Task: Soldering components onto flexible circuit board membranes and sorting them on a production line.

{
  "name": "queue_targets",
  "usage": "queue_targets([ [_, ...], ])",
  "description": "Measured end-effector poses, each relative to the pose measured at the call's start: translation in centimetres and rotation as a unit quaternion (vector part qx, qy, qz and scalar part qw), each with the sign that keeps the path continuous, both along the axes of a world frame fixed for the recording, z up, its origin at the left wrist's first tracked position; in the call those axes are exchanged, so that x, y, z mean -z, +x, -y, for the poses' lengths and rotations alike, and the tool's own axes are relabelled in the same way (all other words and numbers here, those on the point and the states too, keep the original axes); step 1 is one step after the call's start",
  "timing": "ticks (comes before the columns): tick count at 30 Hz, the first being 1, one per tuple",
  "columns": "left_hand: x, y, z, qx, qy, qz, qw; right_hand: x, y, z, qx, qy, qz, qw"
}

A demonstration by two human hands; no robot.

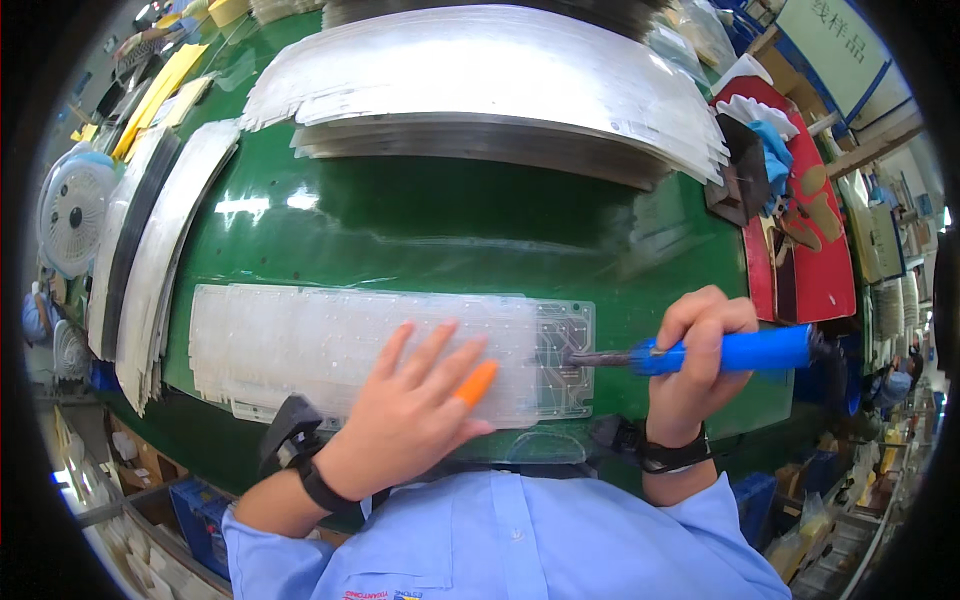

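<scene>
My left hand lies open and flat on the clear membrane sheet at lower centre, an orange finger cot on one finger. My right hand is closed around the blue-handled soldering iron, whose tip touches the sheet's right end. I'd press firmly and keep the tip steady. Stacked sheets fill the top of the frame on the green table.

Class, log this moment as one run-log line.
left hand: flat on clear plastic circuit sheet | right hand: gripping blue-handled soldering iron | tip: on sheet's right end | surface: green table
</scene>
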State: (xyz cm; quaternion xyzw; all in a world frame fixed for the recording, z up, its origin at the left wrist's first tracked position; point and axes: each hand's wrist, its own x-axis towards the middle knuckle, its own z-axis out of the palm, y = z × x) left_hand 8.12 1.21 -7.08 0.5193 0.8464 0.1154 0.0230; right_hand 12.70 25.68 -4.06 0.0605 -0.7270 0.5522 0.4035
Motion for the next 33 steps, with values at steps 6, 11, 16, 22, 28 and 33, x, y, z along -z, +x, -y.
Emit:
queue_targets([
  [6, 1.6, -1.3, -5.6, 0.077, 0.045, 0.049, 0.995, -0.7, 0.6, -3.5, 0.181, -0.086, -0.038, 0.979],
  [11, 0.6, -1.5, -6.4, 0.108, -0.032, 0.034, 0.993, 0.3, 1.6, -5.0, 0.197, -0.107, -0.037, 0.974],
  [16, 0.9, -1.0, -6.1, 0.111, -0.046, -0.040, 0.992, 1.3, 1.6, -6.2, 0.196, -0.145, -0.038, 0.969],
  [22, 1.3, -0.6, 1.8, -0.078, -0.113, -0.004, 0.991, 1.4, 2.0, -6.7, 0.207, -0.148, -0.041, 0.966],
  [28, -1.7, -2.1, 4.5, -0.117, -0.162, -0.012, 0.980, 1.5, 2.4, -6.7, 0.235, -0.110, -0.027, 0.965],
  [33, -1.4, -4.5, 7.9, -0.121, -0.122, 0.043, 0.984, 1.7, 2.8, -7.2, 0.204, -0.146, -0.040, 0.967],
])
